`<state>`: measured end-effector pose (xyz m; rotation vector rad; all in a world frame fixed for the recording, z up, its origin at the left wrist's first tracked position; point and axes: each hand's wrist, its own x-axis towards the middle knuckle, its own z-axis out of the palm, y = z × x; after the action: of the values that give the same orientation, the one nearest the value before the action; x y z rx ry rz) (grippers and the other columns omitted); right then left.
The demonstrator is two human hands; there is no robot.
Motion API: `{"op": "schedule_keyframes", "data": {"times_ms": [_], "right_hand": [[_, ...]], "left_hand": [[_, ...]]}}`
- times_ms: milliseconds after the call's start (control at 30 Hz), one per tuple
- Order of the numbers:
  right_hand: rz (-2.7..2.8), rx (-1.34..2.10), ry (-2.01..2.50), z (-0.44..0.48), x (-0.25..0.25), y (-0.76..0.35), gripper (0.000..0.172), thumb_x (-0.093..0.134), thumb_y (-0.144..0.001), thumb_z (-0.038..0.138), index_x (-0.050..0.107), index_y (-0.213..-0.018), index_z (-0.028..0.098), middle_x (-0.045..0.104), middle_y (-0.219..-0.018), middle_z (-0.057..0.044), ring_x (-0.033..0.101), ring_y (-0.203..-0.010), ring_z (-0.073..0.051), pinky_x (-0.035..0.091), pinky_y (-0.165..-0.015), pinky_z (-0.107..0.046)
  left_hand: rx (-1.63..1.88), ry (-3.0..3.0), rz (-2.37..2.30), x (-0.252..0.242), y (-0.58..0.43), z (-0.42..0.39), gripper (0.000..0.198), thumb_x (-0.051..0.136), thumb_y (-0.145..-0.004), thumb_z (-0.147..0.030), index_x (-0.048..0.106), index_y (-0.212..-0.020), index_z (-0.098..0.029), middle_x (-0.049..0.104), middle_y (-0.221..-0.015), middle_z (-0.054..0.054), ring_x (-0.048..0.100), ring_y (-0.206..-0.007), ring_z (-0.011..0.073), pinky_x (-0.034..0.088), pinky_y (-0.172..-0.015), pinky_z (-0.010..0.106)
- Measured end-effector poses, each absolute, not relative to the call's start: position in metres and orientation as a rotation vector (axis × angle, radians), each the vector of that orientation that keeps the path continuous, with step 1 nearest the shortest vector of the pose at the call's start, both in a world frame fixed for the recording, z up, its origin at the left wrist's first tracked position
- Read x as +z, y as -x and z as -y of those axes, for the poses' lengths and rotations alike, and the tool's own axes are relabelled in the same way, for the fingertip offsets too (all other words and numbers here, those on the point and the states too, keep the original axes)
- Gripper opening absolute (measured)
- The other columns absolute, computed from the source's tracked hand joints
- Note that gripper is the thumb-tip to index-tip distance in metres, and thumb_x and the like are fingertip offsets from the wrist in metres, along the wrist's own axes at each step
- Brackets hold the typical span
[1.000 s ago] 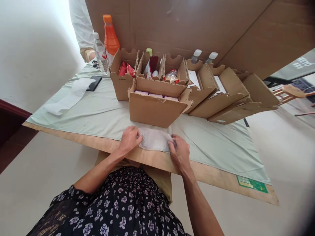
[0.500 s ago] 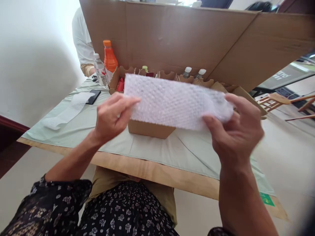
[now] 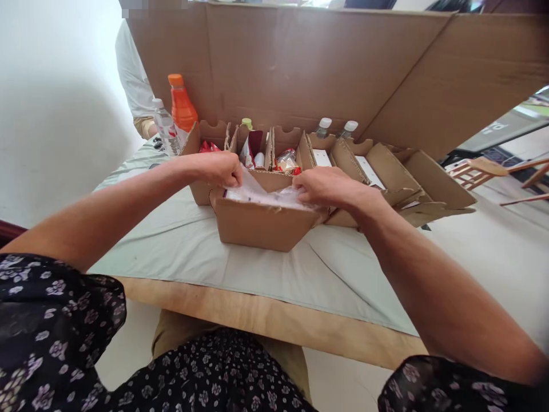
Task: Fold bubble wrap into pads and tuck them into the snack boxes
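A strip of bubble wrap point(image 3: 281, 198) lies partly inside the open front cardboard box point(image 3: 261, 229), over something white. My left hand point(image 3: 223, 169) is closed on the wrap at the box's left end, knuckles up. Closed on its right part, near the box's right end, is my right hand point(image 3: 319, 186). The fingertips of both hands are partly hidden by the wrap and the box. Behind the hands stands a row of open cardboard bins; one holds a red and clear packet point(image 3: 287, 162), another a white and dark red packet point(image 3: 249, 151).
An orange bottle point(image 3: 183, 106) and a clear water bottle point(image 3: 166, 129) stand at the back left. White-capped bottles point(image 3: 325, 127) show behind the bins. A tall cardboard panel point(image 3: 291, 68) rises behind everything. At the left, a person's sleeve point(image 3: 134, 71) is visible.
Both hands have moved the bubble wrap from in front of the bins down into the front box. They are now closer together, and the row of bins shows more fully.
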<state>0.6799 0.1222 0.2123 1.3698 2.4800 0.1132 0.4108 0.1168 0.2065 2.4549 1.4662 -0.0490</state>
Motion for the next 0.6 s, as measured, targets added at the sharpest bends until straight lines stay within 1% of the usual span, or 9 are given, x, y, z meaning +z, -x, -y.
{"op": "schedule_keyframes", "data": {"times_ms": [100, 167, 267, 300, 367, 433, 500, 567, 600], "right_hand": [[-2.523, 0.039, -1.397, -0.127, 0.214, -0.687, 0.018, 0.061, -0.083, 0.025, 0.074, -0.097, 0.023, 0.072, -0.085, -0.004, 0.062, -0.078, -0.02, 0.033, -0.064, -0.029], [-2.473, 0.066, -1.419, -0.127, 0.21, -0.687, 0.019, 0.062, -0.083, 0.025, 0.075, -0.098, 0.023, 0.074, -0.087, -0.005, 0.063, -0.079, -0.021, 0.034, -0.065, -0.03], [-2.38, 0.131, -1.364, -0.121, 0.198, -0.68, 0.022, 0.063, -0.084, 0.024, 0.076, -0.1, 0.019, 0.077, -0.096, -0.01, 0.068, -0.087, -0.024, 0.035, -0.067, -0.031], [-2.37, 0.156, -1.346, -0.117, 0.195, -0.678, 0.023, 0.062, -0.085, 0.025, 0.077, -0.102, 0.018, 0.077, -0.099, -0.012, 0.069, -0.09, -0.026, 0.037, -0.068, -0.032], [-2.373, 0.215, -1.352, -0.11, 0.195, -0.679, 0.026, 0.062, -0.088, 0.029, 0.076, -0.106, 0.016, 0.078, -0.101, -0.015, 0.07, -0.093, -0.029, 0.039, -0.068, -0.033], [-2.397, 0.278, -1.403, -0.102, 0.202, -0.687, 0.032, 0.064, -0.089, 0.037, 0.075, -0.111, 0.017, 0.078, -0.099, -0.015, 0.071, -0.092, -0.031, 0.04, -0.067, -0.034], [-2.426, 0.351, -1.502, -0.095, 0.214, -0.697, 0.037, 0.065, -0.089, 0.043, 0.073, -0.115, 0.019, 0.077, -0.094, -0.013, 0.07, -0.089, -0.032, 0.041, -0.067, -0.035], [-2.478, 0.381, -1.559, -0.091, 0.223, -0.703, 0.031, 0.061, -0.091, 0.04, 0.074, -0.113, 0.022, 0.076, -0.09, -0.01, 0.069, -0.085, -0.029, 0.04, -0.067, -0.034], [-2.519, 0.367, -1.532, -0.092, 0.225, -0.703, 0.027, 0.057, -0.093, 0.035, 0.075, -0.109, 0.023, 0.076, -0.088, -0.008, 0.068, -0.083, -0.027, 0.038, -0.066, -0.033]], "left_hand": [[-0.038, -2.487, -1.502, 0.21, -0.412, -0.114, 0.03, 0.057, -0.081, -0.018, 0.083, -0.095, -0.02, 0.079, -0.084, -0.002, 0.066, -0.071, 0.0142, 0.046, -0.073, 0.026], [-0.173, -2.515, -1.56, 0.205, -0.416, -0.108, 0.028, 0.058, -0.08, -0.02, 0.083, -0.093, -0.023, 0.077, -0.081, -0.001, 0.065, -0.071, 0.0163, 0.043, -0.07, 0.027], [-0.509, -2.512, -1.595, 0.197, -0.428, -0.097, 0.024, 0.061, -0.078, -0.02, 0.082, -0.086, -0.026, 0.075, -0.074, 0.001, 0.063, -0.068, 0.0194, 0.04, -0.067, 0.03], [-0.575, -2.51, -1.586, 0.196, -0.432, -0.095, 0.024, 0.061, -0.077, -0.02, 0.082, -0.088, -0.026, 0.074, -0.073, 0.002, 0.063, -0.068, 0.0203, 0.039, -0.067, 0.031], [-0.6, -2.504, -1.587, 0.199, -0.434, -0.093, 0.028, 0.063, -0.076, -0.02, 0.081, -0.096, -0.028, 0.074, -0.075, 0.002, 0.064, -0.071, 0.0217, 0.04, -0.068, 0.031], [-0.536, -2.513, -1.622, 0.205, -0.43, -0.092, 0.031, 0.066, -0.075, -0.021, 0.08, -0.101, -0.029, 0.074, -0.077, 0.002, 0.065, -0.076, 0.0226, 0.041, -0.072, 0.03], [-0.385, -2.555, -1.662, 0.209, -0.42, -0.094, 0.025, 0.064, -0.077, -0.022, 0.08, -0.096, -0.028, 0.073, -0.078, 0.001, 0.067, -0.081, 0.023, 0.043, -0.077, 0.031], [-0.124, -2.607, -1.656, 0.206, -0.411, -0.098, 0.021, 0.062, -0.081, -0.025, 0.081, -0.091, -0.027, 0.074, -0.081, 0.0, 0.069, -0.087, 0.0227, 0.044, -0.082, 0.031], [0.028, -2.623, -1.63, 0.202, -0.408, -0.101, 0.02, 0.062, -0.083, -0.028, 0.081, -0.091, -0.027, 0.075, -0.084, 0.0, 0.069, -0.088, 0.0221, 0.045, -0.084, 0.031]]}}
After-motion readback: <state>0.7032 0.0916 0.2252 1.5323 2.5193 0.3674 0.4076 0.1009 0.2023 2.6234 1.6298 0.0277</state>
